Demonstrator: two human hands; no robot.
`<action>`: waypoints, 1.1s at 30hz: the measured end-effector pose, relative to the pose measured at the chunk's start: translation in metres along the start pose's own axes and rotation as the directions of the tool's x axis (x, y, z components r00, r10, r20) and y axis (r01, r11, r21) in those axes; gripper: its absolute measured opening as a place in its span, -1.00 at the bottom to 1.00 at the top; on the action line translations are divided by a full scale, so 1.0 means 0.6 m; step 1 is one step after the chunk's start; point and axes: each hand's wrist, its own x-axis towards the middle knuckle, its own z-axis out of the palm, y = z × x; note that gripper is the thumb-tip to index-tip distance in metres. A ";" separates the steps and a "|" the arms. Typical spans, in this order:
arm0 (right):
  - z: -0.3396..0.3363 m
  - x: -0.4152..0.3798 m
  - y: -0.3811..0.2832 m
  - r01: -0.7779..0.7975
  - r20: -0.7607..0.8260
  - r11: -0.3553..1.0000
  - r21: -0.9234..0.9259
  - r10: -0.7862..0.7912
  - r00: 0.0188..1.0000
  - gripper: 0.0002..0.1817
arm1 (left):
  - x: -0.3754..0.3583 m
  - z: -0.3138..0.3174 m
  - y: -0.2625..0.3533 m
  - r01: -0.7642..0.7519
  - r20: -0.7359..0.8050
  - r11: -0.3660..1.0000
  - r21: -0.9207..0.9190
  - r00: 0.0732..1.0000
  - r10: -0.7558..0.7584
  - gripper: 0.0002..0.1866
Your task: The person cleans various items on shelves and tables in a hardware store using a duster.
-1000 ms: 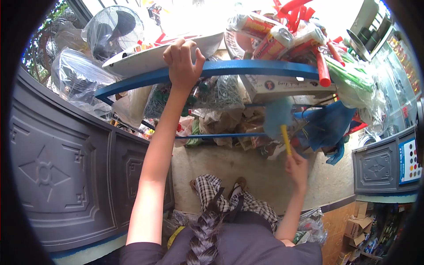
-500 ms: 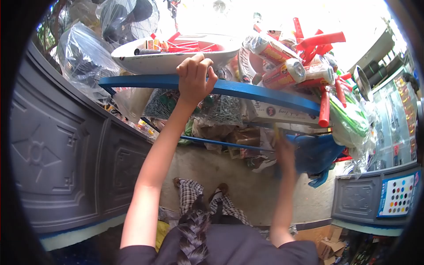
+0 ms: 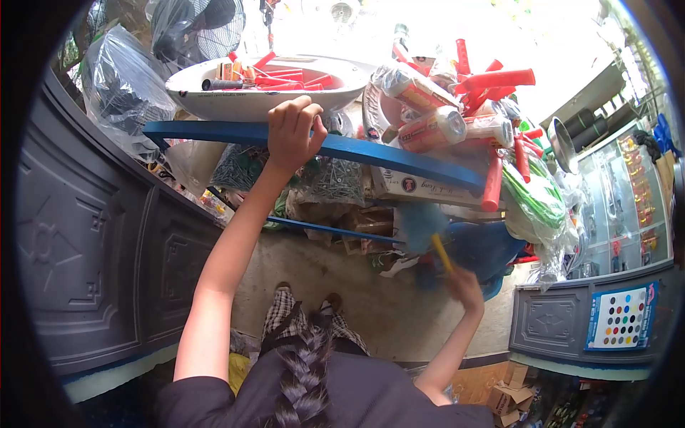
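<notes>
My left hand (image 3: 296, 134) is wrapped over the top edge of a blue metal bar (image 3: 378, 155), beside a white basin (image 3: 235, 104) holding red-handled items. Lower right, my right hand (image 3: 465, 289) is closed round the yellow handle (image 3: 442, 253) of a tool. At the handle's upper end is a blurred bluish head (image 3: 422, 222), just below the bar and near a white box (image 3: 428, 187); its exact shape is smeared by motion. Wrapped paint rollers (image 3: 432, 130) with red handles are piled above the bar's right part. Bags of screws (image 3: 335, 180) sit behind and under the bar.
Grey panelled counters stand at left (image 3: 78, 235) and right (image 3: 553, 321), the right one bearing a colour chart (image 3: 622, 319). A bag-wrapped fan (image 3: 128, 85) is at upper left. Green coils in plastic (image 3: 531, 189) hang at right. Cardboard boxes (image 3: 510, 396) lie at lower right.
My right hand has moved down and outward, and the tool's bluish head now shows below the bar. My left hand still grips the bar. The whole view has shifted slightly.
</notes>
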 end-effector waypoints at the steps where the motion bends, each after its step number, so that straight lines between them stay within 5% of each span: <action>1: 0.018 0.027 -0.033 0.026 0.027 0.999 0.034 -0.027 0.999 -0.59 | -0.002 0.002 -0.002 0.013 0.036 0.997 -0.070 0.999 -0.010 -0.84; 4: 0.098 0.120 -0.012 0.086 0.016 0.931 0.355 -0.098 0.995 -0.59 | -0.002 0.008 -0.013 0.032 0.105 0.977 -0.210 0.994 -0.010 -0.88; 10: 0.281 -0.021 0.017 0.095 -0.387 0.887 0.451 0.098 0.917 -0.59 | -0.006 0.009 -0.014 0.038 0.078 0.975 -0.219 0.997 -0.021 -0.90; 13: 0.345 -0.109 0.016 0.108 -0.420 0.858 0.503 0.133 0.898 -0.59 | -0.009 0.006 -0.014 0.080 0.087 0.971 -0.227 0.994 -0.061 -0.88; 19: 0.436 -0.207 0.042 0.130 -0.556 0.899 0.418 0.141 0.819 -0.59 | -0.011 0.007 -0.021 0.081 0.043 0.954 -0.289 0.997 -0.071 -0.90; 22: 0.449 -0.222 0.061 0.158 -0.633 0.961 0.227 0.022 0.774 -0.59 | -0.006 0.001 -0.023 0.075 0.055 0.955 -0.286 0.997 -0.062 -0.90; 25: 0.430 -0.224 0.061 0.093 -0.580 0.992 0.084 -0.027 0.814 -0.61 | -0.010 0.015 -0.025 0.087 0.124 0.951 -0.297 0.991 -0.052 -0.93; 28: 0.397 -0.213 0.042 -0.192 -0.457 0.979 0.071 0.203 0.866 -0.77 | -0.009 0.019 -0.025 0.125 0.219 0.938 -0.325 0.974 -0.054 -0.89; 29: 0.392 -0.208 0.030 -0.256 -0.449 0.956 -0.139 0.170 0.877 -0.75 | -0.008 0.017 -0.023 0.152 0.287 0.937 -0.314 0.956 -0.059 -0.86; 30: 0.370 -0.183 0.089 -0.120 -0.437 0.894 -0.432 -0.091 0.895 -0.73 | -0.009 0.016 -0.023 0.155 0.329 0.940 -0.304 0.943 -0.049 -0.83; 31: 0.399 -0.177 0.020 -0.037 -0.554 0.891 -0.453 -0.249 0.794 -0.73 | -0.010 0.016 -0.023 0.184 0.375 0.928 -0.325 0.925 -0.052 -0.80; 33: 0.408 -0.135 0.053 -0.038 -0.611 0.998 -0.056 -0.004 0.792 -0.75 | -0.006 0.004 -0.020 0.246 0.516 0.932 -0.265 0.853 -0.078 -0.71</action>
